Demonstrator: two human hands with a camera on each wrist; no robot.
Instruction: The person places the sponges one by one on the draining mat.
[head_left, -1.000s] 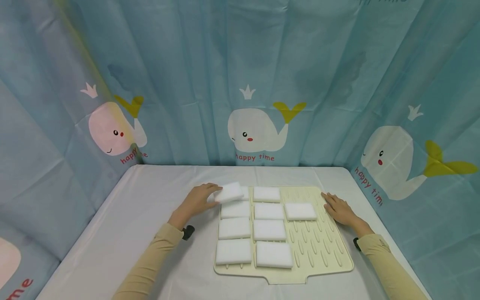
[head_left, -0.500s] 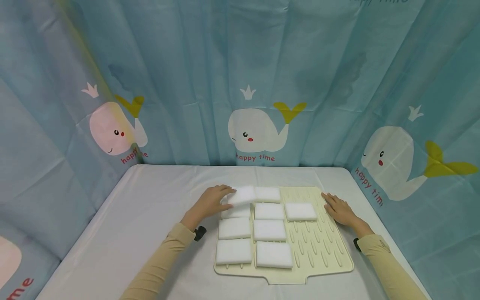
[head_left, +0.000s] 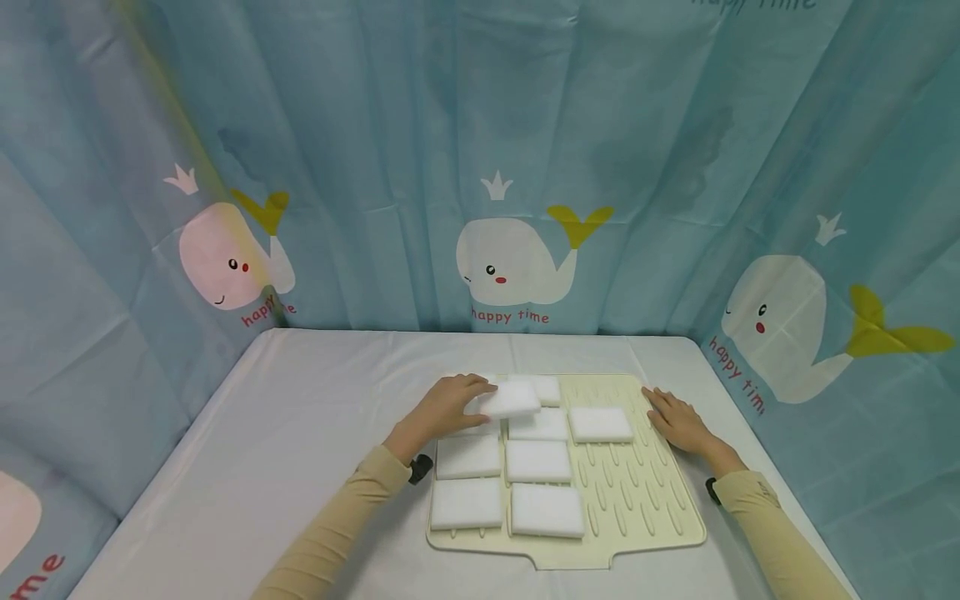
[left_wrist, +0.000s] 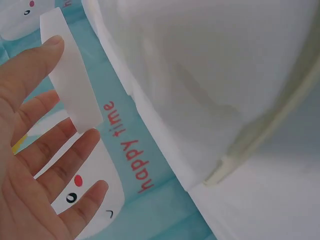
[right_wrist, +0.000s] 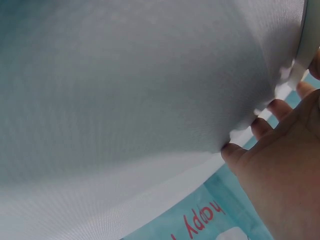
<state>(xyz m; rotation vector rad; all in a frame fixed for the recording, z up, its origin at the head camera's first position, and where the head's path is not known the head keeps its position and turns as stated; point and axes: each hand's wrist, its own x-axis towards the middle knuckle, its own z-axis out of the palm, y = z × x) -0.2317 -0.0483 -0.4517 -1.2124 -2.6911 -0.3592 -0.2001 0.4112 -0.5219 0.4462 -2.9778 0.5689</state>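
My left hand (head_left: 447, 404) pinches a white sponge block (head_left: 512, 399) between thumb and fingers, over the far left part of a pale yellow ridged tray (head_left: 637, 500). In the left wrist view the thumb lies on one face of that sponge (left_wrist: 72, 70), with fingertips at its other side. White sponges stand in two columns on the tray, the held one partly covering those beneath. A single sponge (head_left: 601, 424) lies in the third column. At the tray's right edge rests my right hand (head_left: 681, 422), fingers extended along the rim; the right wrist view shows its fingertips (right_wrist: 231, 150) at the edge.
A white cloth (head_left: 322, 392) covers the table under the tray. Blue curtains (head_left: 375, 125) printed with whales hang at the back and both sides. The tray's short tab (head_left: 574, 560) points toward the front.
My left hand has moved right with the sponge, from the tray's far left corner to over the second column. My right hand has stayed at the tray's right edge.
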